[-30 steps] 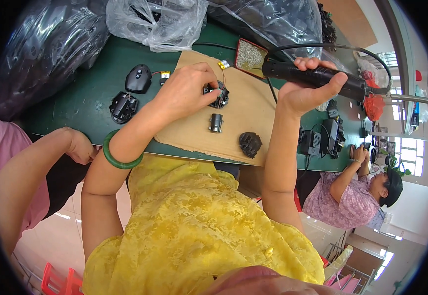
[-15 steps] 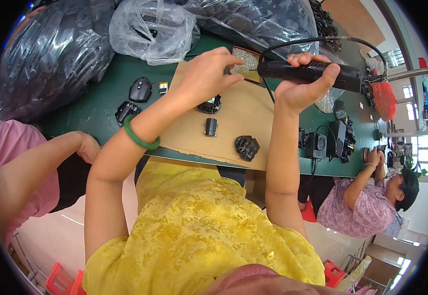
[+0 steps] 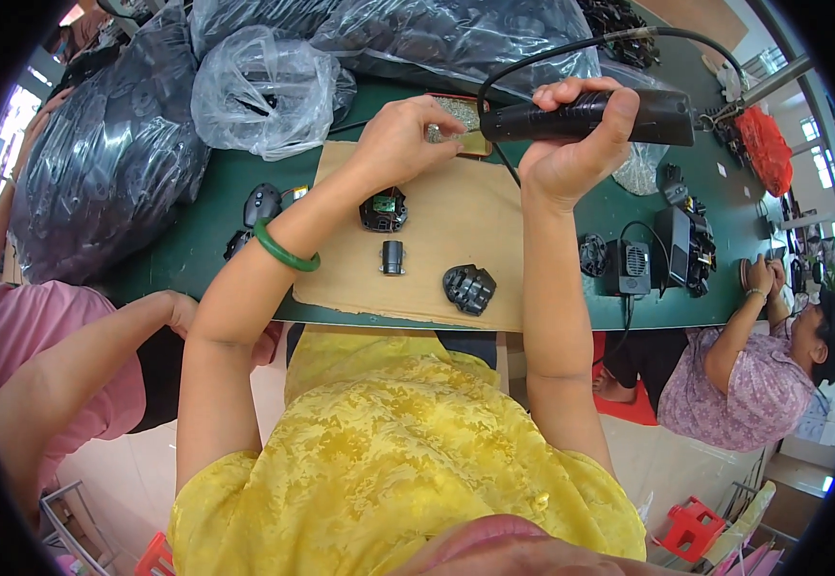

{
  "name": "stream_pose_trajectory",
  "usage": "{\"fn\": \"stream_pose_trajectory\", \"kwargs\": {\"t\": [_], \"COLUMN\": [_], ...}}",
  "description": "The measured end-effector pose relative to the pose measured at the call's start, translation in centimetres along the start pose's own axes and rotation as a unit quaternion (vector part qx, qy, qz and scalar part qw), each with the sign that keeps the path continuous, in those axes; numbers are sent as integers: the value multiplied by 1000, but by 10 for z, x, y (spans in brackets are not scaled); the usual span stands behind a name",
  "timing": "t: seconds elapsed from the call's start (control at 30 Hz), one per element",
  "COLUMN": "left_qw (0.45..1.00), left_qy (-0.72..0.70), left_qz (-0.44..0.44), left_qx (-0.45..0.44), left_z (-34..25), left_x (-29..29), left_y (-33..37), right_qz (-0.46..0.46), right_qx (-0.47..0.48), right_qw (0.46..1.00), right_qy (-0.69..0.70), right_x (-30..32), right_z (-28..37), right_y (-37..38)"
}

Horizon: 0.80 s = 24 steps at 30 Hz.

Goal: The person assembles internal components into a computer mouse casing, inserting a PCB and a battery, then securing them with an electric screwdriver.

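My right hand (image 3: 576, 158) is wrapped around a black electric screwdriver (image 3: 523, 121), held sideways above the table, its tip end toward the left. My left hand (image 3: 403, 142), with a green bangle on the wrist, is at that tip end. Its thumb and fingers are closed in a pinch; what they hold is too small to make out. Just behind them sits a small tray of screws (image 3: 446, 113). Below the left hand, on a cardboard sheet (image 3: 341, 283), are an opened mouse body (image 3: 383, 209) with a green circuit board, a small black part (image 3: 393, 257) and a black mouse shell (image 3: 468, 289).
Large plastic bags of black parts (image 3: 115, 154) and a clear bag (image 3: 264, 96) crowd the back and left. A mouse shell (image 3: 263, 204) lies left of the cardboard. A black boxy device (image 3: 632, 269) stands at right. People sit on both sides.
The left thumb and fingers have drawn closer together at the screwdriver's tip end. The view has shifted, so the tabletop things sit slightly differently in it. The right hand keeps its grip.
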<state>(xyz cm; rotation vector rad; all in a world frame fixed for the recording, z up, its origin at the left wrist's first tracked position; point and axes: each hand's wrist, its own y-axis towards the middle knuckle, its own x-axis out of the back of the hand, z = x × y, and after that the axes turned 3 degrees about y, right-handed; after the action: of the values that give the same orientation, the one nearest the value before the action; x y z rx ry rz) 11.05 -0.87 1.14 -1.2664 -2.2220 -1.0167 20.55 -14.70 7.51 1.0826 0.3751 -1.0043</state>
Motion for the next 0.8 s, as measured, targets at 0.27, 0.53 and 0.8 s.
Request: {"fn": "stream_pose_trajectory", "kwargs": {"t": [0.27,0.53,0.8], "left_qw": [998,1000,991], "left_qy": [-51,26,132], "left_qz": [19,1,16], "left_qx": [33,3,-20], "left_z": [8,8,23], "left_x": [-2,0,27], "left_y": [4,4,0], "right_qz": [-7,-18,-19], "right_qx": [-1,-7,-45], "right_qw": [1000,1000,999], "right_qy": [-1,-15,-9], "right_x": [2,1,-2], "right_z": [-3,0,1], "right_y": [1,-2,-7]}}
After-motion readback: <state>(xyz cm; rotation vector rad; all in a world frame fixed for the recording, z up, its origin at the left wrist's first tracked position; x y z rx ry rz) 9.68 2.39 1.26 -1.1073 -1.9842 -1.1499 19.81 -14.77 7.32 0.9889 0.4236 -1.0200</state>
